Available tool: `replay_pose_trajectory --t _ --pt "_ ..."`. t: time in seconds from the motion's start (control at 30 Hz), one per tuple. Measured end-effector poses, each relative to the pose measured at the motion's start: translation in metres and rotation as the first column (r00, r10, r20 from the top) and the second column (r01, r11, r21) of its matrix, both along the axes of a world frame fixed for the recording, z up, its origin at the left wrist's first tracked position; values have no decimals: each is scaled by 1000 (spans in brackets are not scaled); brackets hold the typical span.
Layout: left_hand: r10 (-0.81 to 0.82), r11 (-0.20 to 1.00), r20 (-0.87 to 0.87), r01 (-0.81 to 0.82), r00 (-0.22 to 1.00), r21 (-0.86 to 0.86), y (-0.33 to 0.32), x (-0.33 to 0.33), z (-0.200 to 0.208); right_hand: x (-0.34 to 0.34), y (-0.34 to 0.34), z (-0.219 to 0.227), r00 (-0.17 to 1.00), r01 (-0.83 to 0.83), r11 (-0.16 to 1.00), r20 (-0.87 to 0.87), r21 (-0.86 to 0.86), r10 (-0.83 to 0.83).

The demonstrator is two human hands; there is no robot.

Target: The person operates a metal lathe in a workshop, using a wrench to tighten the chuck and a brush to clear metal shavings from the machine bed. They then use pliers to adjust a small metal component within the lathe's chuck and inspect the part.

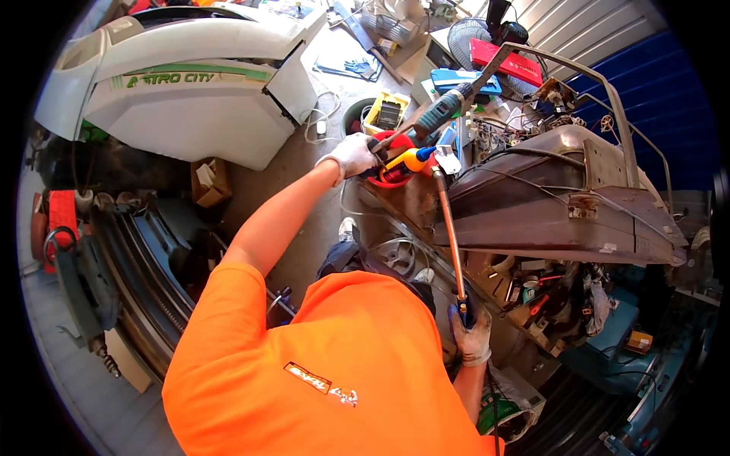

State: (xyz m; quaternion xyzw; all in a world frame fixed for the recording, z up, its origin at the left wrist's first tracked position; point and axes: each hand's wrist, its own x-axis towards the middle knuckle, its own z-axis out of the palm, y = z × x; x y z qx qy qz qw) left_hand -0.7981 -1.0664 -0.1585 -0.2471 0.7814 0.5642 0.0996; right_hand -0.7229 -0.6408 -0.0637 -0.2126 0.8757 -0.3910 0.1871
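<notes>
While the gloved right hand (473, 339) closes its fingers round the dark grip (463, 310) at the lower end of a long copper-coloured lance (449, 226), the gloved left hand (353, 156) reaches forward to the near-left rim of a red bucket (396, 138). The lance slants up and slightly left from that grip, its far end just beside the bucket's right side. The left hand's fingers are curled next to dark objects at the rim, but whether they grip one cannot be told. A yellow-orange bottle (401, 164) with a blue cap (426, 153) leans at the bucket's near side, tilted up to the right, and a teal power tool (439, 111) lies tilted at the far right. Just beyond the bucket, a yellow crate (372, 118) holds something dark. Left of the arms, a large white moulded shell (182, 114) with a green stripe stands near a small cardboard box (208, 181); to the right sits a big dark brownish housing (525, 216), with a bent metal frame (622, 129) rising beside it. A red case (506, 61) and a blue case (465, 80) lie near a fan (463, 38) at the top. An orange T-shirt (327, 357) fills the lower middle, and a green-and-white bag (517, 410) is beside the right forearm.
</notes>
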Motion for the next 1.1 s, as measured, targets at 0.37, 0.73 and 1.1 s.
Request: replay_pose_trajectory --t 0.37,0.73,1.1 --pt "285 809 -228 -107 931 578 -30 -7 -8 -6 -21 9 997 60 996 61 -61 -56" --pt "247 930 -427 -89 870 358 1 -17 -29 -6 -18 9 996 20 1000 90 13 -21" --pt "-313 849 -334 105 889 -517 6 -24 15 3 -8 -2 996 72 997 55 -14 -71"
